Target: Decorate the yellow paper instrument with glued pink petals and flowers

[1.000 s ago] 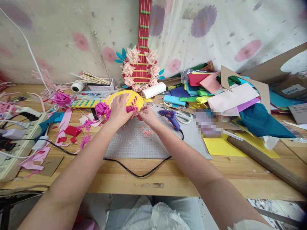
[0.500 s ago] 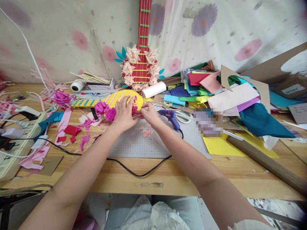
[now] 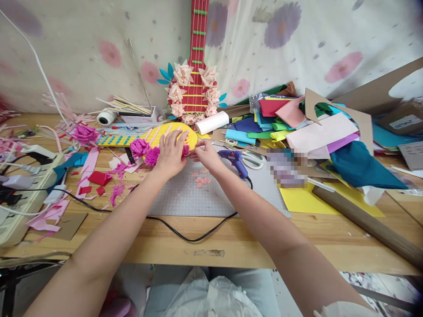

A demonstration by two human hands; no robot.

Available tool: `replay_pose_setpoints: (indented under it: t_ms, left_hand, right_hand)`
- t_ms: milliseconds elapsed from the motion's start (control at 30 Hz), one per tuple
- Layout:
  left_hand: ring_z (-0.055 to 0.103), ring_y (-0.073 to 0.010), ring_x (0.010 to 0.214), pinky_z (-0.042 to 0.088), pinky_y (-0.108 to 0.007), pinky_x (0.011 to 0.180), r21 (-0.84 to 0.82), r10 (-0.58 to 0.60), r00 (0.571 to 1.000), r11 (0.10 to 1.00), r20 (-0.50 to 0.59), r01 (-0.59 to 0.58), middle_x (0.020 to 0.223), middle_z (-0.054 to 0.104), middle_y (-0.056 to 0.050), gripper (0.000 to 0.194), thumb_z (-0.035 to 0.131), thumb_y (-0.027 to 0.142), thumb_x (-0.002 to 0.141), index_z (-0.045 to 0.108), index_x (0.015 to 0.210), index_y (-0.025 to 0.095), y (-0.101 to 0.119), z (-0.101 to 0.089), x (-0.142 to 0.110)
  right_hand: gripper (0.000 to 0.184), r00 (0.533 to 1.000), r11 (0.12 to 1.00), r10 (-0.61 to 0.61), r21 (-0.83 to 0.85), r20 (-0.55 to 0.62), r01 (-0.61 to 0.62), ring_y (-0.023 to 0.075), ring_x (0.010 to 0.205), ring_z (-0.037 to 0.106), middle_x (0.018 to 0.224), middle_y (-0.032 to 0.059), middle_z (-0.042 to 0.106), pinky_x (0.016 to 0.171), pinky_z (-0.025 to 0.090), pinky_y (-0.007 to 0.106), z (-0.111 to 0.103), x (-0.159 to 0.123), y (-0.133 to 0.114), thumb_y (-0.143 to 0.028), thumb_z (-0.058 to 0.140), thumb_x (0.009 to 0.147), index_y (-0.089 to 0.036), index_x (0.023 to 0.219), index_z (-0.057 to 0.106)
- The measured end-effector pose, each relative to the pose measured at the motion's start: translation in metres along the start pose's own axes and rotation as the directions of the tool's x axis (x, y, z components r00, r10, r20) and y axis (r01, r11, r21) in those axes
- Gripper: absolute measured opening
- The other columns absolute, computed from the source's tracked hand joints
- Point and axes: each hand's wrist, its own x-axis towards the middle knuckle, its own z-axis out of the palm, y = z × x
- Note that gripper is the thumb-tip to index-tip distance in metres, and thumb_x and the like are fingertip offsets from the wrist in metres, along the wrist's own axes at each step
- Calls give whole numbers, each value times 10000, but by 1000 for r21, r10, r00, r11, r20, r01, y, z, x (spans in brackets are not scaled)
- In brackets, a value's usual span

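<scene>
A yellow paper lute (image 3: 190, 137) with pink strips and blue frets lies across the back of the grey cutting mat (image 3: 178, 204). Dark pink paper flowers (image 3: 140, 147) line its near edge. Over the lute's body my left hand (image 3: 172, 154) is draped, fingers curled on its top and thumb by the flowers at the near side. My right hand (image 3: 206, 156) is at the lute's right end, fingertips pinched together close to the last flower; what they hold, if anything, is too small to make out. Just right of that hand lies a purple glue gun (image 3: 234, 162).
A red lute with pale flowers (image 3: 194, 92) stands against the curtain. Scissors (image 3: 254, 160) and coloured paper (image 3: 310, 127) lie right. Pink paper pieces (image 3: 202, 180) sit on the mat. A black cord (image 3: 191, 240) loops in front; a power strip (image 3: 29, 198) is left.
My left thumb has drawn in towards the flowers, and its fingers cover a little more of the lute. My right hand stays at nearly the same spot, still pinched.
</scene>
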Motion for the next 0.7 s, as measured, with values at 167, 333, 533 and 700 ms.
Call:
replay_pose_setpoints:
  t_ms: [167,333,533,700]
  left_hand:
    - [279,-289,1308,151,-508,1092,-44,39,999,998,-3,-40,1381,347,-144,750,542,108,634,298,1341,170,3,-3,-4]
    - [433,-249,1185,320,-440,1025,-213,86,953,965,-291,-152,1208,500,-102,544,533,91,625,448,1151,198,-1,-9,-9]
    - [556,-148,833,455,-301,773,-294,-20,820,938,-572,-182,870,576,-35,85,493,196,796,504,880,204,11,-17,-9]
    - [588,-141,859,438,-255,703,-274,210,974,934,-91,-227,890,628,-31,136,443,259,865,562,842,196,39,15,-17]
  right_hand:
    - [178,1000,999,-12,-40,-20,11,108,598,609,665,-37,637,629,485,280,-16,-2,4,-122,482,697,-219,804,379]
    - [138,999,983,-32,-179,-5,30,123,682,607,748,-5,648,640,470,272,-49,-16,18,-173,527,689,-210,794,445]
    - [159,988,940,-78,-319,134,117,97,600,502,664,-28,541,577,389,245,-100,-43,32,-278,591,672,-187,782,522]
    - [178,953,919,-22,-369,303,138,69,548,383,603,-55,444,523,280,228,-141,-61,23,-322,616,672,-180,752,546]
